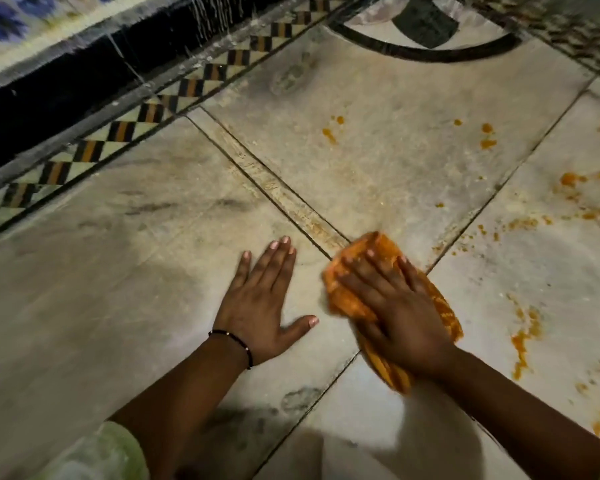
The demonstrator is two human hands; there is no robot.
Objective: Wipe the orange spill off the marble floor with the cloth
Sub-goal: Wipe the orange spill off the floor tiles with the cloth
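Observation:
My right hand (392, 306) presses flat on an orange cloth (347, 299) bunched on the pale marble floor (118, 289), near where the tile joints cross. My left hand (260, 299) lies flat on the floor just left of the cloth, fingers spread, holding nothing. Orange spill (527, 334) is smeared and spattered to the right of the cloth, with more blobs farther up at the orange spill's upper patch (575, 188) and small drops (329, 133) ahead of me.
A black, orange and white checkered inlay border (146, 116) runs diagonally along the upper left, with a dark skirting and wall behind it. A black curved inlay (426, 50) marks the floor at the top. Dark scuffs sit near my left forearm.

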